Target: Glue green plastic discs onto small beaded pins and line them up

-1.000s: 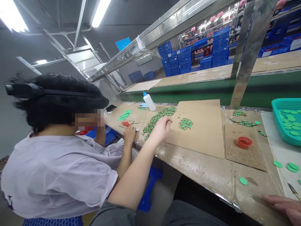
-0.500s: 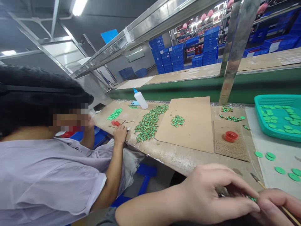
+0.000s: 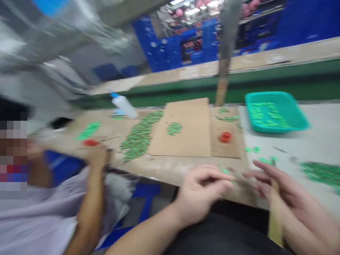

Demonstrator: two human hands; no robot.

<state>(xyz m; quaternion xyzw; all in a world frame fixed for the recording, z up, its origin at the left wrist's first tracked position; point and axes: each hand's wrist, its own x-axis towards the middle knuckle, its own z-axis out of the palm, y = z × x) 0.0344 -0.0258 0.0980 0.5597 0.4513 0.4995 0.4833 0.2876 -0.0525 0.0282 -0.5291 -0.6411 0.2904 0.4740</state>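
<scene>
My left hand (image 3: 202, 193) is over the near table edge, thumb and forefinger pinched on a small green piece (image 3: 226, 171); blur hides its details. To the right, my right hand (image 3: 289, 198) has its fingers stretched forward and a thin brush (image 3: 275, 212) lying in its grip, the wooden handle smeared by motion. The two hands are apart. Beyond them, a small red cup (image 3: 225, 137) stands on a brown board (image 3: 231, 152). Several flat green discs (image 3: 256, 149) lie on the pale sheet right of that board.
A teal basket (image 3: 304, 122) of green discs stands at the back right. Cardboard (image 3: 191, 141) bears a small green pile (image 3: 174, 128); a larger pile (image 3: 140, 136) and a glue bottle (image 3: 124, 106) are left of it. A co-worker's arm (image 3: 91, 191) reaches in at left.
The view has swung right and blurred, bringing more of the right side into sight. My hands, close together before, have separated, and the right one has drawn away with the brush.
</scene>
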